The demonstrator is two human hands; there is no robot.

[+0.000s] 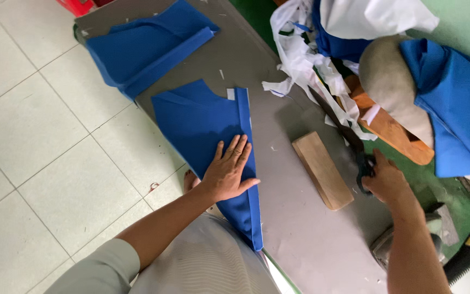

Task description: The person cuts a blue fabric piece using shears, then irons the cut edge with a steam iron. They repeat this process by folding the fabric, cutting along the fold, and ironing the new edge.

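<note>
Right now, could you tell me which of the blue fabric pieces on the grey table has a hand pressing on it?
The nearer blue piece, under the left hand; the far blue piece lies untouched.

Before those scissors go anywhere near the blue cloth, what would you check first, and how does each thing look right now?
1. Left hand flat on the blue fabric piece: ok.
2. Folded edge strip lies straight: ok.
3. Right hand grips the black scissors: ok.
4. Scissor blades open or shut: cannot tell.
5. Wooden block lies apart from the fabric: ok.
6. Fabric fully on the grey table: not ok, it overhangs the edge.
</note>
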